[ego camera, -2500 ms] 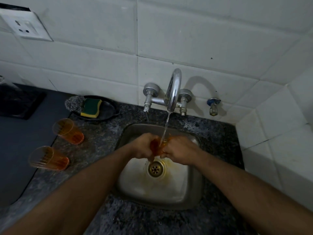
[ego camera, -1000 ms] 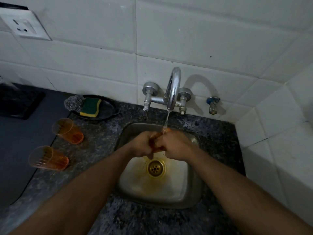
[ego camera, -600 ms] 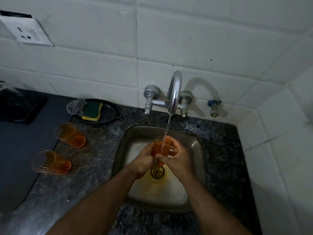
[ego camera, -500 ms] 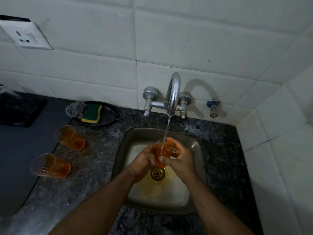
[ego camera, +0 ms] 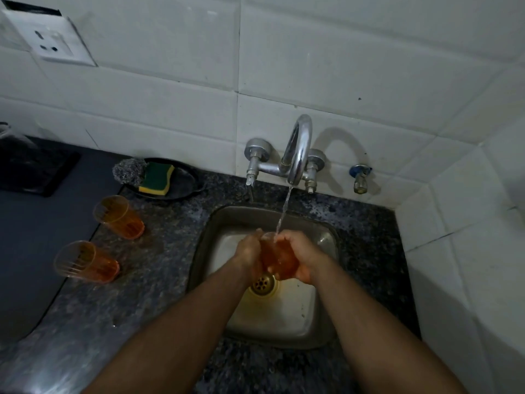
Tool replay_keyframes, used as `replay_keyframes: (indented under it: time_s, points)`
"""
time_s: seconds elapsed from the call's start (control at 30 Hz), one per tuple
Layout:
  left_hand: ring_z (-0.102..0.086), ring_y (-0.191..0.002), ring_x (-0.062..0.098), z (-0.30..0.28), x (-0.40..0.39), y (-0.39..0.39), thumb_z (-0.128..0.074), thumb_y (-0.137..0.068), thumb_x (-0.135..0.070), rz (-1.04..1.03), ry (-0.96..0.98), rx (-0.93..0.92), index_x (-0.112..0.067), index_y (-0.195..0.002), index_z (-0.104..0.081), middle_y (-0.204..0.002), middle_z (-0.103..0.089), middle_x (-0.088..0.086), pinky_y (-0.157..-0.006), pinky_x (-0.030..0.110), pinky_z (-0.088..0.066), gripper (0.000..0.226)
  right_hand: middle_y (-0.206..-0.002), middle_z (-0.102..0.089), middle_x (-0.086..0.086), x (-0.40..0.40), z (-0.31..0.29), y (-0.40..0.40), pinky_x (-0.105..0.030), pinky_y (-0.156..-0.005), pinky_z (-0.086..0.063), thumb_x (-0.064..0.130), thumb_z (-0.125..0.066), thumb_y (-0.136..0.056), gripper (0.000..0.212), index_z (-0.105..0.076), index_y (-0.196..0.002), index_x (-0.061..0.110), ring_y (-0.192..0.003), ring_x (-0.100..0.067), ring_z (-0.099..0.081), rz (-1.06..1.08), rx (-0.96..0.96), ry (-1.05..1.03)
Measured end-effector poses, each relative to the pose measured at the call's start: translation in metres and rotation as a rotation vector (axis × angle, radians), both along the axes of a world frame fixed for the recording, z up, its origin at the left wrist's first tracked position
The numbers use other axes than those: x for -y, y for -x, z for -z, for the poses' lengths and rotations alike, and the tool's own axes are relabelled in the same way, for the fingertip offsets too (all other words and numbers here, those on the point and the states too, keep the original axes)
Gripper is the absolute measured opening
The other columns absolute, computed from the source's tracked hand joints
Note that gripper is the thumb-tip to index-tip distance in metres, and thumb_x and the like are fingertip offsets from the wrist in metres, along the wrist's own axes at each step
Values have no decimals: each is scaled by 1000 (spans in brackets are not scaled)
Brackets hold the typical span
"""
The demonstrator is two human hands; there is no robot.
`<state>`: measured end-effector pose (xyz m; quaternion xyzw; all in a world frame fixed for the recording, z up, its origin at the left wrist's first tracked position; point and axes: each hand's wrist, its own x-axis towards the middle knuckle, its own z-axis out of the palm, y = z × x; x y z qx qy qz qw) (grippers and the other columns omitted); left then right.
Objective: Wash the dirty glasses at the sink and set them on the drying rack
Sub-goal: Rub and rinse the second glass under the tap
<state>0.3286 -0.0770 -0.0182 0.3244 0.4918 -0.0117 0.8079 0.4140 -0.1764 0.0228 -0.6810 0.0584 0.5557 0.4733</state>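
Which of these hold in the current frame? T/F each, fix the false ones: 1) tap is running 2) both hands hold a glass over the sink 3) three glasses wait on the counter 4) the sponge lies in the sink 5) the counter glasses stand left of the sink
1) True: water falls from the tap onto the held glass.
2) True: the left hand and right hand hold it over the sink.
3) False: two, the far glass and near glass.
4) False: the sponge lies in a dark dish on the counter.
5) True.
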Motion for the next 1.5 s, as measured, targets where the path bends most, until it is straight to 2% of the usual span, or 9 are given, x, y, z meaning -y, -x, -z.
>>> replay_keyframes:
  time_s: [0.17, 0.4, 0.5, 0.63, 0.73, 0.8, 1.07, 1.27, 1.5]
  points:
    - [-72, -79, 28, -3, -2, 2, -45, -103, -22, -31, 53, -24, -2, -115, -72, -98, -76, 20, -60, 36, -61, 35, -84, -73, -18, -22, 6, 7, -33, -51, -59, 31, -54, -103, 32, -68, -110, 4, -69, -27, -69, 266, -197, 17]
    - [-71, -81, 32, -10, -17, 2, -41, -108, -30, 60, -17, -27, -8, -102, -71, -86, -75, 16, -75, 46, -61, 38, -101, -78, -17, -28, 17, 20, -50, -80, -64, 29, -67, -100, 23, -67, -113, 10, -95, -34, -75, 343, -22, -116]
    - [-68, -84, 30, -13, -22, 3, -37, -111, -36, 92, -20, 18, -7, -107, -69, -89, -72, 15, -92, 53, -58, 43, -102, -74, -8, -18, 16, 23, -34, -67, -58, 35, -78, -92, 29, -62, -108, 16, -93, -25, -73, 223, 412, -80]
    - [-69, -71, 24, -8, -26, 4, -43, -109, -42, -52, 1, 32, -6, -112, -69, -87, -75, 14, -64, 36, -58, 44, -105, -68, 7, 1, 6, 26, -8, -68, -40, 38, -69, -98, 16, -65, -103, 23, -92, -6, -65, -305, 1103, -69]
    - [-60, -48, 18, -2, -28, 5, -49, -105, -48, -33, -75, -21, -9, -95, -72, -69, -69, 9, -47, 25, -42, 46, -153, -45, 1, 11, 4, 25, -18, -88, -45, 36, -64, -100, 18, -70, -113, 25, -117, -6, -55, -587, 1451, -86]
    - [-54, -44, 19, -4, -28, 4, -54, -99, -48, 81, -106, -11, -13, -85, -70, -63, -64, 7, -44, 22, -33, 41, -144, -50, 2, 14, 1, 23, -27, -84, -53, 43, -61, -99, 22, -72, -111, 28, -110, -10, -59, -691, 1580, -133]
    - [-38, -46, 14, 2, -26, 4, -58, -96, -50, 70, -204, 148, -18, -76, -70, -62, -55, 1, -42, 24, -18, 39, -94, -79, 5, -1, -15, 4, -28, -67, -60, 17, -66, -101, 17, -79, -110, 21, -70, -11, -74, -748, 923, -196]
    - [-30, -36, 9, 0, -39, 13, -49, -96, -57, 431, -136, -82, -16, -67, -61, -60, -54, 4, -35, 16, -16, 51, -75, -54, 9, -6, -31, -11, -30, -67, -37, 53, -53, -103, 31, -57, -86, 28, -65, -13, -50, -1456, 1464, 85]
    - [-49, -52, 18, 2, -33, -5, -70, -85, -49, -50, -212, 157, -16, -83, -75, -72, -61, 6, -48, 26, -32, 33, -87, -68, 11, -15, -26, -11, -34, -71, -52, 37, -63, -101, 14, -70, -97, 26, -74, -6, -62, -1120, 1182, -137]
